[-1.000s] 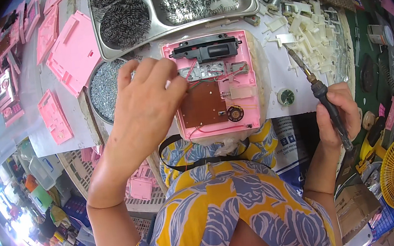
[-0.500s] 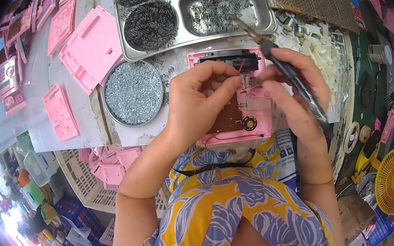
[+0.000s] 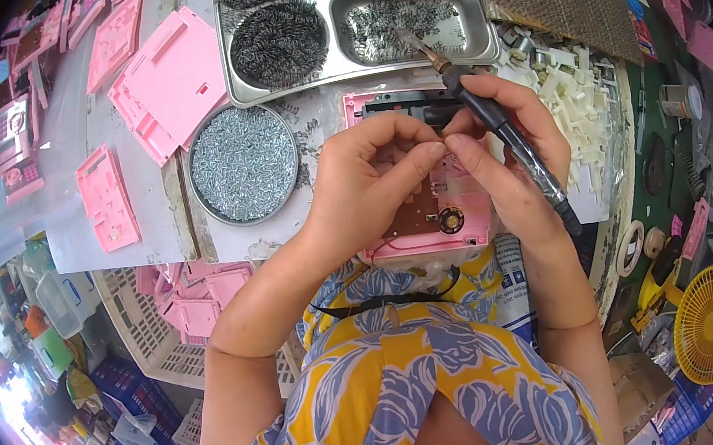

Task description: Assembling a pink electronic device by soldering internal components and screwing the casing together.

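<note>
On the table in front of me lies an open pink plastic casing (image 3: 473,231), with a brown circuit board (image 3: 410,219), a small round black part (image 3: 451,220) and a black block (image 3: 436,112) inside. Above it, my left hand (image 3: 372,167) is closed in a pinch. A thin red wire showed at its fingertips a moment ago; the fingers mostly cover it now. My right hand (image 3: 517,169) grips a black-handled soldering iron (image 3: 500,120), its metal tip slanting up and left over the steel tray. Right thumb and fingers meet the left fingertips.
A steel compartment tray (image 3: 347,73) of small dark springs stands behind the casing. To the left are a round dish (image 3: 194,184) of silvery screws and pink panels (image 3: 175,85). White plastic parts (image 3: 573,102) lie to the right. A crate (image 3: 142,324) of pink pieces sits below left.
My right hand has moved left to meet the left fingertips, carrying the soldering iron with it. The left hand keeps its pinch nearly in place.
</note>
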`<move>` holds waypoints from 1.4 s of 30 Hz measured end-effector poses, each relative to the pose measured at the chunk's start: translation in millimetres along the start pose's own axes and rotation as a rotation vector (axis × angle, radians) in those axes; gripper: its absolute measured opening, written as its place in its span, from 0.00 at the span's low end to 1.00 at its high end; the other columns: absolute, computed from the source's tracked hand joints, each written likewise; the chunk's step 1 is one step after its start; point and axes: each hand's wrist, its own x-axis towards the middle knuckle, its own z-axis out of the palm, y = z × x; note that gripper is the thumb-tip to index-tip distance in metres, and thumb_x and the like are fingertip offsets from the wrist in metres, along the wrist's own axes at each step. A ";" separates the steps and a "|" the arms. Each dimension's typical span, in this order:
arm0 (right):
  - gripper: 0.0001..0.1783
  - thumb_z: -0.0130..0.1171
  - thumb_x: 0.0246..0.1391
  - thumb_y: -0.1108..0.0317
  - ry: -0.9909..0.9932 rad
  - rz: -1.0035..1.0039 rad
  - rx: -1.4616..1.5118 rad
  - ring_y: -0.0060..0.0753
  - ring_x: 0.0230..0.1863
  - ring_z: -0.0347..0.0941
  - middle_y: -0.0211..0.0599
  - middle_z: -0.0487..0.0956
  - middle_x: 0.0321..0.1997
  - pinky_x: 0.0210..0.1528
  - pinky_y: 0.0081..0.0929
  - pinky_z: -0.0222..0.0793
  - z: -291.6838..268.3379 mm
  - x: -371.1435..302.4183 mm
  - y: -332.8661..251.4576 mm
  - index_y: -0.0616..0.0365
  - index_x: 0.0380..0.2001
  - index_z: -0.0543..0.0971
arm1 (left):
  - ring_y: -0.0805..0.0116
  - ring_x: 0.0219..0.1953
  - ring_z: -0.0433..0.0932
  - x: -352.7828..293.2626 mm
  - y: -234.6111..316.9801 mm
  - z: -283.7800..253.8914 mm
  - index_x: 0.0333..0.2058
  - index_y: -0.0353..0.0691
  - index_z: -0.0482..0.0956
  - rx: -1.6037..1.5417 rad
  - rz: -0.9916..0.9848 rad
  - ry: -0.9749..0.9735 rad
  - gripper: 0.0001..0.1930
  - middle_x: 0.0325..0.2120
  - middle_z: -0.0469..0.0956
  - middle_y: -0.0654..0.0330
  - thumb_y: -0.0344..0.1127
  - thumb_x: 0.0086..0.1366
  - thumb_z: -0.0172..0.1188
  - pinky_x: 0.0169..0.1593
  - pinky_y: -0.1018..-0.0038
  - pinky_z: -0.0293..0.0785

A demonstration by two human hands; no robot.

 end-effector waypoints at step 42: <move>0.15 0.70 0.44 0.76 -0.216 -0.496 -0.335 0.33 0.24 0.67 0.37 0.79 0.27 0.27 0.27 0.60 -67.8 -21.4 15.0 0.64 0.38 0.81 | 0.66 0.22 0.73 12.6 -18.8 -2.4 0.28 0.36 0.78 0.797 0.508 0.247 0.06 0.26 0.71 0.59 0.24 0.55 0.67 0.26 0.72 0.70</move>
